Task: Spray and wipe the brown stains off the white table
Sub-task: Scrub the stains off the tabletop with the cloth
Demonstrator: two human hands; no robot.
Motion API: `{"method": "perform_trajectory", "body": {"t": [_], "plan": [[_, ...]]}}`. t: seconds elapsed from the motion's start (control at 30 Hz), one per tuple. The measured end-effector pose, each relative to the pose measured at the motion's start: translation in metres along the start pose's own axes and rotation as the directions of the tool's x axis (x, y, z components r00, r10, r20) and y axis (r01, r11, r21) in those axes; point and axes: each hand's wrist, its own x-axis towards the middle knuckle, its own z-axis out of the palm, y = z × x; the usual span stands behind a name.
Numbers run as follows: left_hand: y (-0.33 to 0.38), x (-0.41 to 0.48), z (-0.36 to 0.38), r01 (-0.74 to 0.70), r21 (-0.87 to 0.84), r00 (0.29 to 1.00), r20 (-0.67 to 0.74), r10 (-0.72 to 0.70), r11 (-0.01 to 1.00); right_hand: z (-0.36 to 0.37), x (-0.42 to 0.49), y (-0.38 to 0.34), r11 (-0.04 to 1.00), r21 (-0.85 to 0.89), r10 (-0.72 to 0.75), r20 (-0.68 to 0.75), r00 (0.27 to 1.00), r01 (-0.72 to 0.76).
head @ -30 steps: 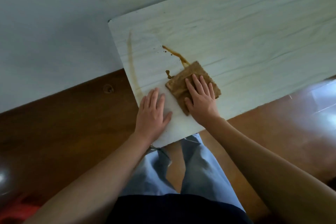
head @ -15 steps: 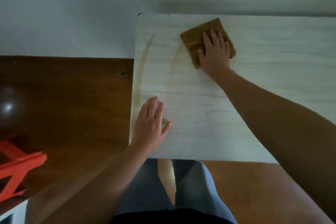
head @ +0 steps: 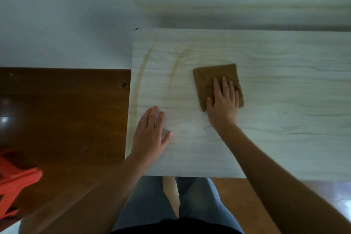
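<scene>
R hand [head: 223, 104] lies flat, fingers straight, pressing the brown cloth [head: 214, 78] onto the white surface [head: 275, 119] approx mid-frame; the cloth sticks out past the fingertips toward 12 o'clock. L hand [head: 152, 135], fingers straight & relaxed, rests flat at 7-8 o'clock of the cloth, holding nothing. No dark blotches visible; faint tan arcs [head: 141, 74] are left at 9-10 o'clock of the cloth, near the surface's 9 o'clock edge. No spray bottle in view. Wiping looks well along, prob. several passes over those streaks to go.
</scene>
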Motion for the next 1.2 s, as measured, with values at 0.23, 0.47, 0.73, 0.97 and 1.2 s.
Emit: {"method": "perform_trajectory", "body": {"t": [0.23,0.47,0.73,0.97,1.2], "plan": [[0.000,0.000,0.004,0.018,-0.037,1.000,-0.022,-0.019,0.999,0.008,-0.053,0.021,0.998,-0.027,-0.047,0.099,0.994,0.050],[-0.002,0.000,0.005,0.016,-0.073,0.998,-0.052,-0.020,0.997,-0.010,0.102,-0.022,0.984,-0.106,-0.138,0.055,0.989,0.143],[0.000,-0.003,0.010,0.036,-0.071,0.998,-0.053,-0.040,0.997,0.017,0.103,-0.115,0.935,-0.128,-0.317,0.120,0.941,0.332],[-0.002,-0.004,0.003,0.003,-0.100,0.997,-0.075,-0.011,0.995,0.018,-0.003,-0.021,0.913,-0.120,-0.377,0.121,0.918,0.390],[0.001,-0.002,0.000,0.029,-0.131,0.997,-0.067,-0.038,0.991,-0.026,0.081,0.020,0.941,-0.183,-0.269,0.106,0.957,0.285]]}}
